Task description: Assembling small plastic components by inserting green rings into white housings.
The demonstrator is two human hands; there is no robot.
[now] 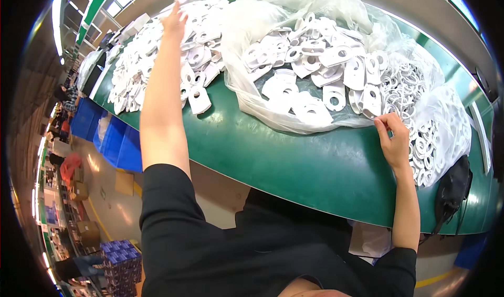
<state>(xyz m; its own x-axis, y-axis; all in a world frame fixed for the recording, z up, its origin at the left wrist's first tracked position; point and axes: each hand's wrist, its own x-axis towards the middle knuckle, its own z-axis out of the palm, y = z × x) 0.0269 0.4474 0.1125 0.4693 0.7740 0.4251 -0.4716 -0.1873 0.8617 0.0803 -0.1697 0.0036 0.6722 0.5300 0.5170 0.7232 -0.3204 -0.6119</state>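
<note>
- Left hand: grip released, fingers spread over the white parts heaped toward the desk's left end.
- Right hand: fingers curled beside the clear bag toward the far edge; cannot tell whether grip holds anything.

Plain white covers the flat pieces and the thin rings. The plastic bag around many of them is milky and see-through. The worktop is deep green. The shirt is solid black, as is the soft bag at right. Bins are bright blue; stacked cartons are blue-violet with a paler repeating pattern.
</note>
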